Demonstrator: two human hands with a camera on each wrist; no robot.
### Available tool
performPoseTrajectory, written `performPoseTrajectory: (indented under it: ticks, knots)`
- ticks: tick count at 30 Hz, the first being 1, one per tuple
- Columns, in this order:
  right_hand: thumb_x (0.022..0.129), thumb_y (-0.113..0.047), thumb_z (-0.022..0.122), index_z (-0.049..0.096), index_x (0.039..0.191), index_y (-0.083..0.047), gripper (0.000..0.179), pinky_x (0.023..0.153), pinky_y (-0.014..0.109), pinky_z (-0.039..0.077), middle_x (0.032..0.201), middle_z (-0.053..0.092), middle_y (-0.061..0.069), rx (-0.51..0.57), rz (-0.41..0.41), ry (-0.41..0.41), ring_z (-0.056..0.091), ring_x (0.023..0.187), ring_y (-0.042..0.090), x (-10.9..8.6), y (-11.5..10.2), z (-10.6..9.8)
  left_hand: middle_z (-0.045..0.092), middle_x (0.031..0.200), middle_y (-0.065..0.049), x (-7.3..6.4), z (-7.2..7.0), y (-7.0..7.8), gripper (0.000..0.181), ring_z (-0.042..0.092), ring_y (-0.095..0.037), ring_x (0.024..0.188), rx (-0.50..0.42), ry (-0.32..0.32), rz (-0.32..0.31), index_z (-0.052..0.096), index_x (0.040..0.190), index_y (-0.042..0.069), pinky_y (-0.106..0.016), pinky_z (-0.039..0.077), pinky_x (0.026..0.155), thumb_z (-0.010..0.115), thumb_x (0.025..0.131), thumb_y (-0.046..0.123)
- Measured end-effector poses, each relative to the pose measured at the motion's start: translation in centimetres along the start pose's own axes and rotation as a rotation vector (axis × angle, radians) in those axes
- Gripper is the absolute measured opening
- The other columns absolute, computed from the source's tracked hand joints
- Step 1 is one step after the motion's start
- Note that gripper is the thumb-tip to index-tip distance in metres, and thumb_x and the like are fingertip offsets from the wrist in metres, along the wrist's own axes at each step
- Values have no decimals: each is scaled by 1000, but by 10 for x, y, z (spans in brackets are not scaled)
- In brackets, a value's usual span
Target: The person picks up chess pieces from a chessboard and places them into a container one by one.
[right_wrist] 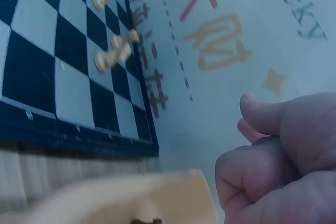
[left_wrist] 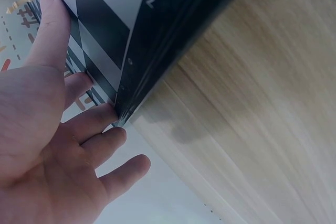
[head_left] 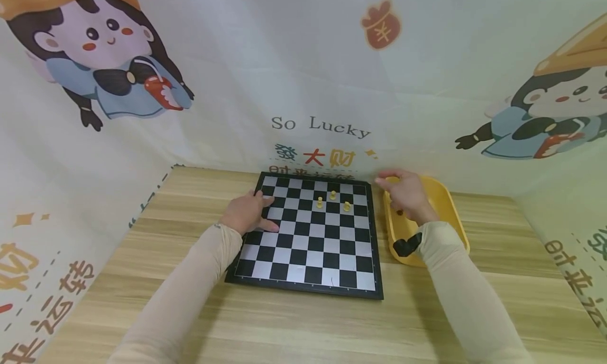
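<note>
A black-and-white chessboard [head_left: 303, 243] lies flat on the table. Three cream chess pieces stand near its far right part: a pawn-like piece [head_left: 320, 203], another small piece [head_left: 333, 195] and one resembling a knight [head_left: 347, 206]. My left hand [head_left: 244, 212] rests at the board's left edge, thumb and forefinger spread over the squares; the other fingers hang loosely by the rim in the left wrist view. Above the far end of a yellow tray [head_left: 457, 229] is my right hand [head_left: 405, 193], fingers curled inward. Whether it holds anything I cannot tell.
Small dark reddish things [head_left: 399, 212] lie inside the tray, partly hidden by my right hand. A black wrist-worn item [head_left: 408, 245] overlaps the tray's near end. Behind the wooden table [head_left: 303, 332] hangs a printed cloth [head_left: 313, 79], close to the board's far edge.
</note>
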State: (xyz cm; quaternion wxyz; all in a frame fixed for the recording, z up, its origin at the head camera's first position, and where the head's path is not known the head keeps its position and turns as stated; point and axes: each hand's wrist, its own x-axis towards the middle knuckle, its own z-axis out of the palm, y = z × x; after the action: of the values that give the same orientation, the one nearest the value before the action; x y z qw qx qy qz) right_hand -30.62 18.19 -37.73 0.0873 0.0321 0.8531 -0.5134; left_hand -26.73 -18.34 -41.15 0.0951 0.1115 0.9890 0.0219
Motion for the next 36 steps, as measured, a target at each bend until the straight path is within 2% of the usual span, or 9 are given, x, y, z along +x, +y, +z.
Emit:
performPoseTrajectory:
  ticks: [4, 7, 13, 20, 25, 28, 30, 33, 36]
  knots:
    - [103, -31, 61, 57, 143, -11, 45, 43, 23, 33, 97, 58, 6, -13, -12, -9, 35, 42, 8, -1, -3, 13, 38, 160, -27, 0, 0, -1, 92, 40, -46, 147, 1, 6, 0, 45, 154, 15, -55, 45, 114, 74, 80, 62]
    - [103, -29, 61, 58, 142, -10, 43, 43, 23, 33, 102, 59, 11, -16, -22, -27, 35, 42, 10, -2, -5, 23, 38, 160, -28, 1, 0, -1, 92, 41, -46, 147, 8, 7, 3, 45, 154, 15, -55, 46, 113, 73, 80, 62]
    - [103, -28, 61, 57, 141, -7, 43, 42, 24, 30, 83, 53, 4, -14, -30, -62, 32, 41, 11, -2, -7, 39, 39, 159, -28, 1, 0, -1, 92, 43, -47, 145, 21, 7, 6, 46, 154, 15, -54, 48, 111, 73, 80, 63]
    - [103, -26, 62, 60, 137, -9, 38, 41, 23, 29, 92, 61, 10, 0, 7, -60, 30, 41, 10, -5, -7, 56, 38, 160, -28, 1, 0, -1, 92, 41, -47, 146, 6, -1, 1, 45, 155, 15, -55, 45, 114, 73, 81, 62]
    - [102, -26, 64, 59, 137, -11, 39, 43, 24, 32, 73, 51, 1, -27, 58, -36, 33, 42, 11, -8, -5, 69, 39, 159, -28, 0, -1, 0, 92, 42, -47, 145, 8, 5, -1, 45, 154, 15, -55, 46, 113, 74, 81, 62]
    - [100, -24, 66, 58, 137, -11, 39, 44, 25, 32, 69, 48, -1, -26, 89, -17, 33, 43, 11, -10, -2, 74, 40, 159, -28, 0, -1, 1, 92, 43, -46, 145, 9, 10, 1, 46, 154, 14, -54, 46, 113, 74, 81, 62]
    - [100, -24, 66, 58, 137, -12, 40, 44, 25, 32, 73, 51, 1, -10, 110, -9, 34, 44, 11, -10, 0, 77, 40, 159, -28, 0, -2, 2, 92, 44, -46, 145, 12, 11, 3, 46, 154, 14, -53, 47, 113, 73, 81, 62]
    - [100, -22, 66, 56, 138, -11, 41, 44, 25, 32, 92, 60, 5, 24, 128, -7, 34, 44, 10, -9, 3, 82, 41, 158, -29, 0, -2, 1, 91, 44, -47, 144, 18, 8, 6, 46, 154, 14, -53, 47, 112, 72, 82, 62]
    - [100, -21, 66, 55, 138, -11, 41, 44, 24, 31, 93, 60, 6, 71, 146, 3, 33, 44, 9, -8, 6, 88, 39, 159, -28, 0, -1, 0, 92, 44, -47, 144, 11, 2, -3, 45, 155, 14, -53, 47, 113, 73, 82, 61]
